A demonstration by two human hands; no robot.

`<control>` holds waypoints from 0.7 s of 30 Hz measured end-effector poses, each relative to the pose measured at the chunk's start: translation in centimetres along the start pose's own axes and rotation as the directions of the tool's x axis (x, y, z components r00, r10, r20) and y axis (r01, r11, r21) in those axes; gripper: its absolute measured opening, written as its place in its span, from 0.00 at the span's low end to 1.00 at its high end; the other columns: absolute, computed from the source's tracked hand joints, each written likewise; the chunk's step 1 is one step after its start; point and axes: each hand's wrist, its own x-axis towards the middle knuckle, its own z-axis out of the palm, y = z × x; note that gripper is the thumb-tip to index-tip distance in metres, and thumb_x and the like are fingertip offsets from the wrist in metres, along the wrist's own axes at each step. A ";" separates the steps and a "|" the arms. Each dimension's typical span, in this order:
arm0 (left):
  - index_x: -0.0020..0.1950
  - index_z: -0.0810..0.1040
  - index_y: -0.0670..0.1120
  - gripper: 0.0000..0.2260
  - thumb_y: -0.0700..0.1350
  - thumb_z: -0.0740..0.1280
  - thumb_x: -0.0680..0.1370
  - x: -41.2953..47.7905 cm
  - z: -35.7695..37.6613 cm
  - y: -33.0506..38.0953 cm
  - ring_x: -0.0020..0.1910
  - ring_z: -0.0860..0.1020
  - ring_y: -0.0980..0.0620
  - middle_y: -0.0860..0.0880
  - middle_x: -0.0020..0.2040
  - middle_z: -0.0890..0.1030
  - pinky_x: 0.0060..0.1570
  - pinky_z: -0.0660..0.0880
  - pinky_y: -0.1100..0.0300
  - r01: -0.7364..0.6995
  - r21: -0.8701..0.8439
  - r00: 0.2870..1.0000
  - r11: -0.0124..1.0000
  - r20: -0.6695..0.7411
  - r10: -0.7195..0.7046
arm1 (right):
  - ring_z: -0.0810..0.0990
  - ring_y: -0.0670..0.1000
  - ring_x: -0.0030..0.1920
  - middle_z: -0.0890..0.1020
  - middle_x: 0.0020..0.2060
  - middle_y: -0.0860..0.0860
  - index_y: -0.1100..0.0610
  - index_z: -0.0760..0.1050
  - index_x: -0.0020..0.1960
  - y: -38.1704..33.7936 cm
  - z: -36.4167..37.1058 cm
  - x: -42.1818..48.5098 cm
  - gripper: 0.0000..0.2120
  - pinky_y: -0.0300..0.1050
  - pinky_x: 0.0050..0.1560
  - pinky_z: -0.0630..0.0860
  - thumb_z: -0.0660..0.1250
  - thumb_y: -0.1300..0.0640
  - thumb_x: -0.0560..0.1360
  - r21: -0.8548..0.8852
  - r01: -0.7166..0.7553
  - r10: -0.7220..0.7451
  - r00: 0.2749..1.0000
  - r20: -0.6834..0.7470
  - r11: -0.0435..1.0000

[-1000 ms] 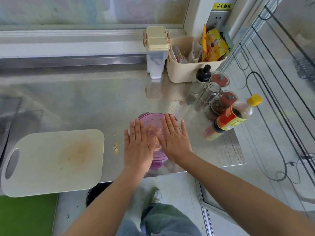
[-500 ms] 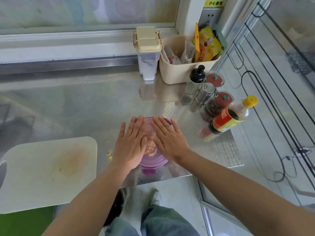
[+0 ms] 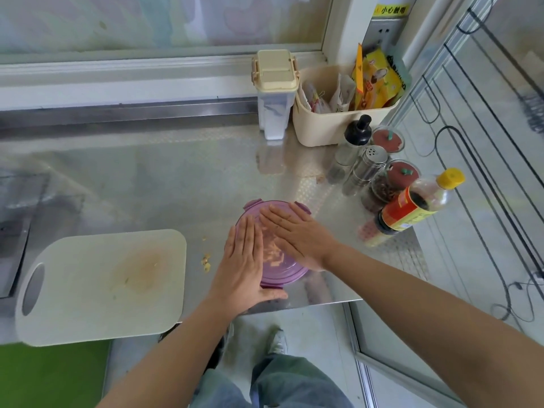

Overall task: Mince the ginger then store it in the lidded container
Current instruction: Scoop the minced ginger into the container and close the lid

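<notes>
Round translucent purple lid [image 3: 287, 275] under flat hands

Back and left: bare counter [image 3: 147, 178] from container [image 3: 282, 272] to the wall, a wide way in.
Left: board [image 3: 97, 284] lies flat and low; ginger bits [image 3: 206, 262] sit in the gap beside the container.
Right: sauce bottle [image 3: 412, 207], jars [image 3: 394, 184] and shaker [image 3: 365, 169] stand packed (tall, near the container).
Back right: canister [image 3: 275, 92] and bin [image 3: 323, 128] at the wall.
Above: left hand [image 3: 244, 260] and right hand [image 3: 300, 237] lie flat over the container top.
Front: counter edge just beside the container.
</notes>
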 end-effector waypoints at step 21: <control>0.77 0.48 0.36 0.53 0.78 0.40 0.69 -0.1 -0.1 0.4 0.77 0.42 0.38 0.35 0.77 0.44 0.74 0.47 0.42 0.100 -0.109 0.991 0.989 -0.081 -0.109 | 0.40 0.47 0.77 0.43 0.78 0.50 0.57 0.41 0.78 -1.5 1.0 -1.7 0.34 0.48 0.76 0.38 0.38 0.38 0.80 0.311 -0.297 0.354 0.924 -0.145 0.903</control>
